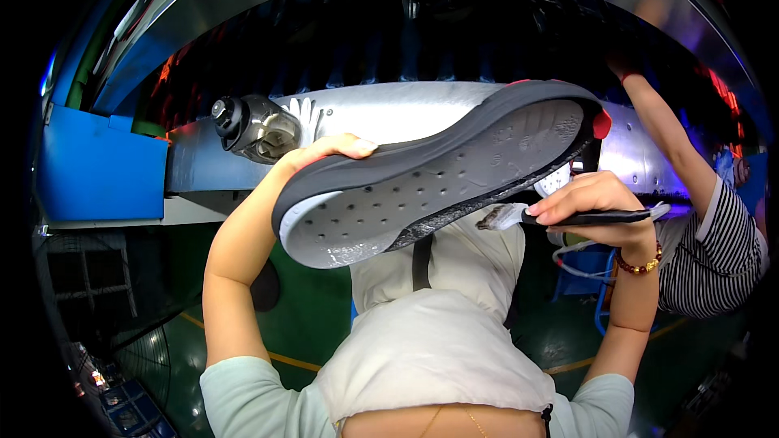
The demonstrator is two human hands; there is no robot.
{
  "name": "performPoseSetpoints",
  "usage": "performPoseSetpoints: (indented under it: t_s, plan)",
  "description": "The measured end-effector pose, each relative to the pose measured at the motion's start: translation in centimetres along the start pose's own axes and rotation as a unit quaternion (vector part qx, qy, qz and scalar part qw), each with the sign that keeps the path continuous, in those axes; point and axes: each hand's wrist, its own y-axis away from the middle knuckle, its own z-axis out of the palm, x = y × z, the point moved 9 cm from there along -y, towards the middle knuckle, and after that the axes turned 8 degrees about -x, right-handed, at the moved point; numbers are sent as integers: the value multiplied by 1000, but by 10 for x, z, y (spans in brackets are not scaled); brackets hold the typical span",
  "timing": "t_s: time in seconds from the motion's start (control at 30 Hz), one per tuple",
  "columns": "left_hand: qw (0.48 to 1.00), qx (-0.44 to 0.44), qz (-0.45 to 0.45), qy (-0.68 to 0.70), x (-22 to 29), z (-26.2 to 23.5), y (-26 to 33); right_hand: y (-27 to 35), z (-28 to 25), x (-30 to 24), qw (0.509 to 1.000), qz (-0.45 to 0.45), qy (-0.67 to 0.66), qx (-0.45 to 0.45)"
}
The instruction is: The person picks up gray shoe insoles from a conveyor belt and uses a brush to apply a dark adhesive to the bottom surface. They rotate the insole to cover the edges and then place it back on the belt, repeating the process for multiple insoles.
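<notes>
A large shoe sole, dark on its side wall with a grey dotted inner face, is held up tilted before me. My left hand grips its heel end from behind, thumb over the upper edge. Wet, shiny streaks show along the near edge of the inner face. In my right hand is a brush with a dark handle and pale bristles darkened at the tip. The bristles are just below the sole's near edge; whether they touch it I cannot tell. A red patch shows at the toe end.
Behind the sole runs a metal ledge carrying a clear bottle with a black cap and a white glove. A blue box stands at left. At right, another person's arm reaches toward the dark machine opening.
</notes>
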Motion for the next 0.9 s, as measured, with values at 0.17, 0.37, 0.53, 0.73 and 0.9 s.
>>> performPoseSetpoints:
  t_s: [0.17,0.37,0.53,0.73,0.9]
  plan:
    - [1000,7,-18,2,-11,-11,0,5,-7,10,998,6,-2,63]
    - [999,12,-32,16,-24,-20,-2,10,-11,6,1000,4,19,10]
    - [999,7,-24,47,-28,-22,-7,9,-10,31,991,77,98,-52]
    - [967,-47,55,243,-25,4,-29,0,-22,15,992,22,-94,84]
    - [890,-128,117,422,-17,42,-51,-24,13,81,934,130,-293,158]
